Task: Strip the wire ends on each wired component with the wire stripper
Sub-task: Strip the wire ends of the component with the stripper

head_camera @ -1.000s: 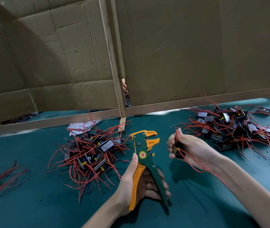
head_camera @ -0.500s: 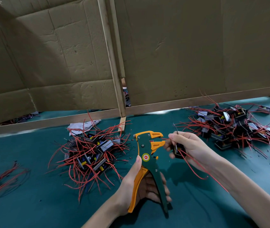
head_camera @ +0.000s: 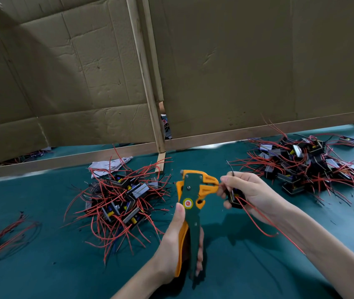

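The wire stripper (head_camera: 190, 203) is gripped by the left hand (head_camera: 175, 247) and a wired component (head_camera: 236, 200) by the right hand (head_camera: 251, 190), over tabletop (head_camera: 247, 266) between the left pile (head_camera: 117, 199) and the right pile (head_camera: 305, 167).

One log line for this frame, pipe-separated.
phase: stripping | left hand grips wire stripper, handles together | right hand holds wired component, wire at stripper head

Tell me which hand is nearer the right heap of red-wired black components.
Right. The right hand is just left of the heap; the left hand is farther left.
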The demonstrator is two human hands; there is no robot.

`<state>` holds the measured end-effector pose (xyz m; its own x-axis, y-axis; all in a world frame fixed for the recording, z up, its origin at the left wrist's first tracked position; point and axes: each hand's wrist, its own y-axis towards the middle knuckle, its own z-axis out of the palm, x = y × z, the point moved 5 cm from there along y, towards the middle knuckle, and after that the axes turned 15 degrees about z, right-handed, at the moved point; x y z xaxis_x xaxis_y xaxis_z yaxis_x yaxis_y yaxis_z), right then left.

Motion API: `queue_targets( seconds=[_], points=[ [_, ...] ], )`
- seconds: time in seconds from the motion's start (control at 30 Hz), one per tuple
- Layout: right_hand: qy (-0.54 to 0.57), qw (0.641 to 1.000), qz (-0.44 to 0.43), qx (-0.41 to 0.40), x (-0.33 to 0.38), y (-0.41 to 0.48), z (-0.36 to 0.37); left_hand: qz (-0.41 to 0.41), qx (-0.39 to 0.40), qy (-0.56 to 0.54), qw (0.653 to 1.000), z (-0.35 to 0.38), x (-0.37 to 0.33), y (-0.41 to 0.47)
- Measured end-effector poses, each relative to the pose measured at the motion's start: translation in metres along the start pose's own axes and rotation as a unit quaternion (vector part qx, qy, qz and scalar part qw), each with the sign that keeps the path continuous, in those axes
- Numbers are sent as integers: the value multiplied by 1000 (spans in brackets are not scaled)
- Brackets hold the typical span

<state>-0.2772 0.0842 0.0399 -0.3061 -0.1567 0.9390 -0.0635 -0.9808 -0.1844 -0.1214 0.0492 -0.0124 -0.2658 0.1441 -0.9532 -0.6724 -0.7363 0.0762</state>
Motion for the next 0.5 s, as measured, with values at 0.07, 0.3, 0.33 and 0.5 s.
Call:
queue_targets(
  seconds=[0.07, 0.3, 0.33, 0.5],
  points=[
    [-1, 1000, 5, 1, -2, 1, 1, -11, 36, 19, 999, -1, 5, -19],
    [27, 1000, -12, -3, 8, -7, 0, -22, 82, -41, 996, 7, -5, -14],
    [25, 1000, -14, 12, 11, -9, 1, -20, 75, -56, 995, 5, -5, -14],
    [45, 981, 2, 187, 26, -19, 31, -34, 33, -87, 995, 1, -6, -10]
  ],
)
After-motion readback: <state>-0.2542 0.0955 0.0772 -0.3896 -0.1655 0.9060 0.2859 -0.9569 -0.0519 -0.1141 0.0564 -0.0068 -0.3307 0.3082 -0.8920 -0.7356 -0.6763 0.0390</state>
